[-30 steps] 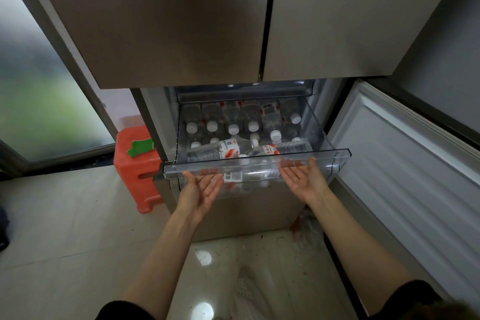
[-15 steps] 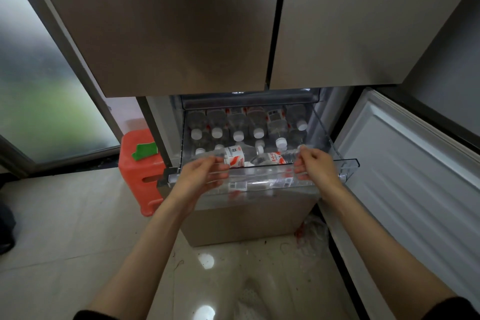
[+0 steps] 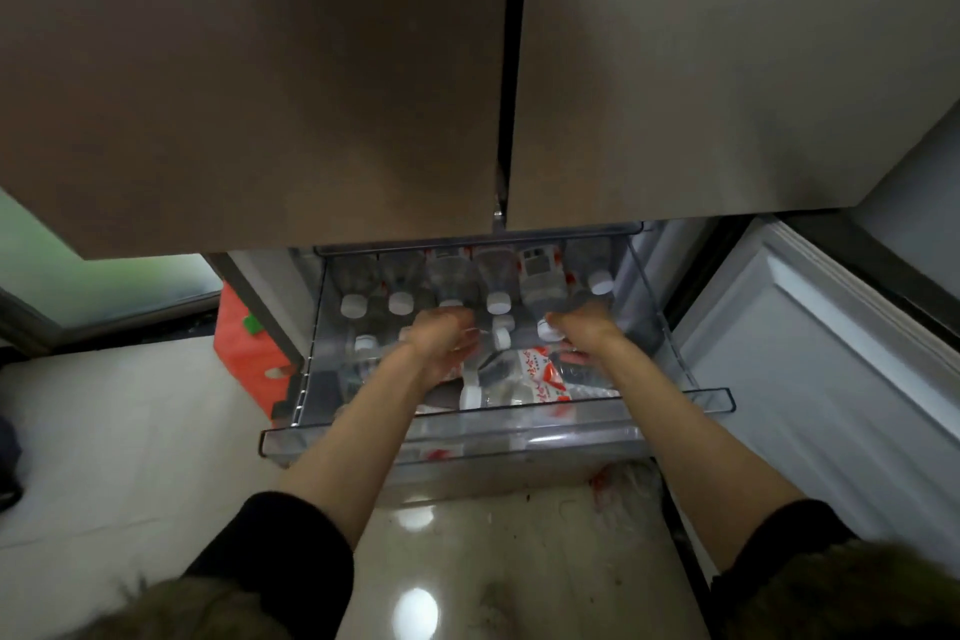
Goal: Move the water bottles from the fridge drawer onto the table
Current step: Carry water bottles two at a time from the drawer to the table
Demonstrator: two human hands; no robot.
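So this is the grab step, right at the start of the job: nothing is out yet as far as I can see, and no table is in view, so the carry is all ahead.

Biggest thing first. The fridge doors (image 3: 249,83) fill the whole top half and overhang the drawer, so anything lifted has to come toward 6 o'clock before it goes up. The lower door (image 3: 852,379) hangs open at 3 o'clock and walls off that side. The floor (image 3: 104,431) from 9 round to 6 o'clock looks like the open way out, apart from the red stool (image 3: 244,353) sitting just beside the drawer at 9 o'clock.

The drawer (image 3: 493,437) is pulled out, clear plastic, with its front lip at 6 o'clock of the hands. The bottles (image 3: 524,379) are packed inside: a row of white caps along the back at 12 o'clock, more lying crosswise in front with red labels.

Left hand (image 3: 441,340) is down among the middle bottles, fingers curled, but I can't tell if it's actually got one. Right hand (image 3: 584,330) is at a white cap (image 3: 545,330) toward 1 o'clock, same story, grip hidden.

Next move, I reckon: close firmly round one bottle each, lift over the lip, and back out low. They're probably slick and cold, so a loose hold could slip.
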